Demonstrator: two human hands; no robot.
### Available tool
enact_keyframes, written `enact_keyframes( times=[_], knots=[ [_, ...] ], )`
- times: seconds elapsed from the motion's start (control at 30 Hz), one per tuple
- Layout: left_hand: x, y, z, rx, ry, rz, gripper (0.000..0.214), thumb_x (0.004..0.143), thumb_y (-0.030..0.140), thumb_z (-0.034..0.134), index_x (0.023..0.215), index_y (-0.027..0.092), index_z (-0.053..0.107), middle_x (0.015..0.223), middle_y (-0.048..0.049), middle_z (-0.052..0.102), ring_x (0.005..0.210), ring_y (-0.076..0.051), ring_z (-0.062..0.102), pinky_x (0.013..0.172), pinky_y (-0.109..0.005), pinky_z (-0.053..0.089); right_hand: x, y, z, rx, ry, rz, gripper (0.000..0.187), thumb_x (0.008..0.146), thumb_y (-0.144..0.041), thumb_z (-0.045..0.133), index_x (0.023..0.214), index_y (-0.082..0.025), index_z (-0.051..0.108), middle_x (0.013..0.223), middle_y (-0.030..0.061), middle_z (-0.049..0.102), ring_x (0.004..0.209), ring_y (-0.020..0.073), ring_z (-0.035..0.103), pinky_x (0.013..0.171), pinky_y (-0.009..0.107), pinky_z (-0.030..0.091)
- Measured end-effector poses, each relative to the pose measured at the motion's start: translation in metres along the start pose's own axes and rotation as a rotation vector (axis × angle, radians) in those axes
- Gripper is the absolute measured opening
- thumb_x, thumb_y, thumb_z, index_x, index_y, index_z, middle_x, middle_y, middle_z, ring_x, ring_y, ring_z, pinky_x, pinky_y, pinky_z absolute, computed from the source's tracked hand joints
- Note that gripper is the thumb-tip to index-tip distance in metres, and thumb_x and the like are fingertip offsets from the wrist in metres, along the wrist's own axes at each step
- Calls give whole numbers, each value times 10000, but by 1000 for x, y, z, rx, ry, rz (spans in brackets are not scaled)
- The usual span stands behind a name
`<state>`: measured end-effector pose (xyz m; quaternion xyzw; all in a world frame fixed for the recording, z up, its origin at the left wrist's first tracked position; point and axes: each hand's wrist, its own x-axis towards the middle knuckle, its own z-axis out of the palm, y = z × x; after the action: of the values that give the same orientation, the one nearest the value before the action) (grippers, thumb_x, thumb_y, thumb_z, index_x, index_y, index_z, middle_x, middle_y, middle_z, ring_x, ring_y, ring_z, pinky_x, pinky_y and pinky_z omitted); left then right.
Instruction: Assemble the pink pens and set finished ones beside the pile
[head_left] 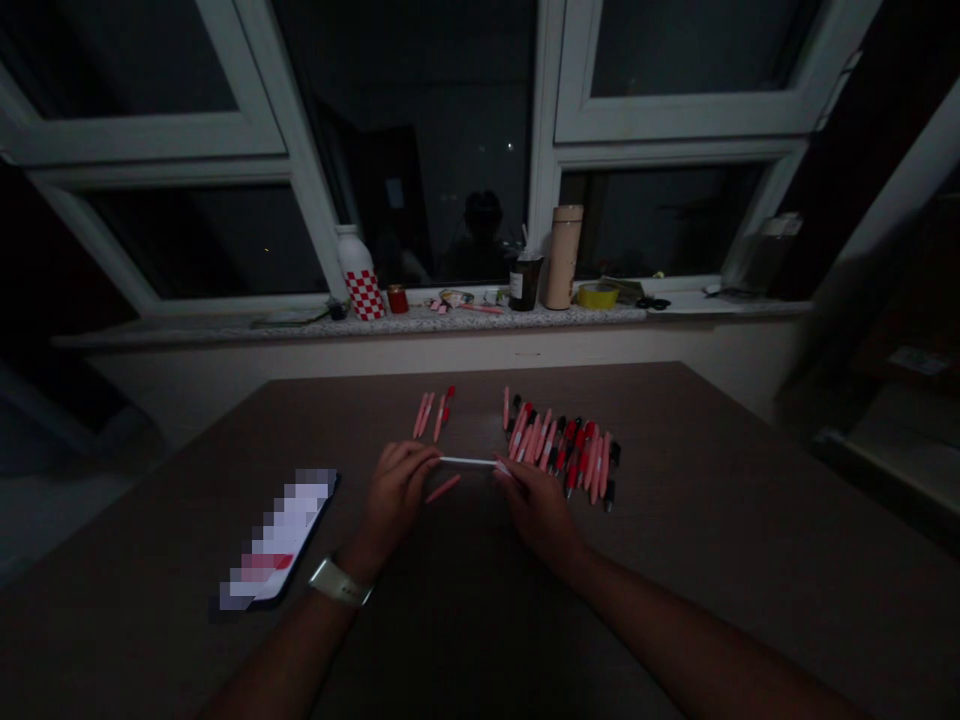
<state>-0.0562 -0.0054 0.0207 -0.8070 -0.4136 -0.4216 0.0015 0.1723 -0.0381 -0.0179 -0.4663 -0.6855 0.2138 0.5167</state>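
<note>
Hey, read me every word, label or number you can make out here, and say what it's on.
Nothing can be read.
White label on the dark glass jar: too small to read.
Black-edged phone's screen: blurred out by pixelation.
Slim pink pens and thin white rod: no legible markings.

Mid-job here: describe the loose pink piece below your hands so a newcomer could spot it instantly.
On the brown table, find the heap of pink and black pens. Beside it, the left hand and right hand hold a thin white rod. The pink piece lies alone beneath it, slanted, apart from the other pens.
</note>
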Motion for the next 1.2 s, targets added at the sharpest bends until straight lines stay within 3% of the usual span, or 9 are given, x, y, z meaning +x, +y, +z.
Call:
enact_keyframes(
  times=[0.2, 0.37, 0.53, 0.73, 0.9, 1.07, 1.13, 1.2],
  knots=[
    [1, 4, -2, -6, -27, 46, 208, 989, 252, 496, 1014, 206, 697, 953, -56, 674, 923, -208, 567, 813, -345, 469, -2, 0, -2, -163, -34, -32, 301, 985, -313, 542, 1227, -222, 695, 1025, 84, 747, 941, 222, 676, 830, 331, 501],
    [-1, 3, 3, -100, -186, 118, 177, 982, 271, 537, 970, 206, 702, 915, -45, 679, 879, -185, 579, 763, -303, 469, -4, -5, -3, -367, -155, -89, 279, 992, -324, 538, 1202, -265, 711, 972, 65, 740, 918, 217, 653, 801, 318, 472],
    [-2, 2, 4, -101, -195, 143, 120, 959, 238, 583, 949, 205, 698, 872, -31, 669, 856, -175, 574, 762, -295, 458, -6, -12, -5, -374, -211, -91, 284, 1008, -329, 498, 1189, -255, 704, 1040, 63, 746, 955, 218, 671, 825, 311, 458],
    [-1, 5, 0, -96, -205, 147, 124, 949, 210, 587, 962, 224, 710, 886, -31, 677, 857, -177, 585, 755, -295, 467, -6, -18, -4, -357, -302, -56, 346, 1045, -334, 380, 998, -204, 698, 897, 60, 739, 823, 192, 679, 715, 272, 429],
    [-3, 7, 4, -221, -145, -22, 123, 918, 261, 635, 1011, 228, 708, 938, -36, 698, 896, -184, 631, 792, -310, 496, -5, -16, -3, -306, -300, -35, 306, 1042, -315, 395, 990, -196, 671, 923, 57, 731, 843, 184, 672, 730, 267, 425],
    [-4, 8, 9, -393, -122, -293, 439, 866, 336, 693, 1275, 235, 571, 923, -14, 709, 806, -177, 656, 751, -312, 522, -5, -13, -2, -216, -284, -15, 268, 1037, -324, 408, 1031, -202, 646, 936, 48, 720, 836, 177, 663, 724, 265, 425],
    [-4, 6, 11, -352, -138, -316, 479, 849, 360, 710, 1283, 234, 550, 952, -17, 710, 814, -183, 649, 756, -321, 516, -5, -11, -2, -184, -270, 0, 270, 1040, -331, 393, 1032, -201, 630, 916, 43, 711, 813, 173, 655, 706, 263, 421],
    [-5, 1, 13, -211, -151, -275, 385, 840, 395, 715, 1169, 226, 610, 997, -34, 696, 877, -206, 633, 793, -344, 501, -5, -10, -2, -160, -240, 21, 281, 1044, -346, 376, 1012, -201, 615, 887, 37, 699, 792, 171, 648, 683, 260, 413]
  ],
)
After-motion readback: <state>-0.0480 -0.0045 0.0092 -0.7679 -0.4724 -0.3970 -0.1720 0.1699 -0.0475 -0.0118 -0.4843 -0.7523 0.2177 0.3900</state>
